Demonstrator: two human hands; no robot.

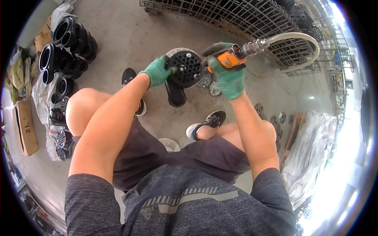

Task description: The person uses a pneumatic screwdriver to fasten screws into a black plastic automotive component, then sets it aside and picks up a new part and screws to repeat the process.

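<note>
In front of my knees is a black plastic part (182,70) with a round face full of holes and a rounded arm pointing toward me. My left hand (158,72), in a green glove, grips its left edge, thumb on the face. Several bright metal fasteners sit on that face. Beneath it shows the pale rim of a round container (179,50). My right hand (228,76), also gloved, is wrapped around an orange air tool (230,59) just right of the part. A metal coupling joins the tool to a pale hose (297,35). The tool's tip is hidden by my fingers.
A wire cage (244,21) holding dark parts stands at the far side. Stacked black double-ring parts (71,59) and a cardboard box (26,128) are on the left. Silver perforated discs (214,89) lie below the tool. White plastic sheeting (311,149) lies at right.
</note>
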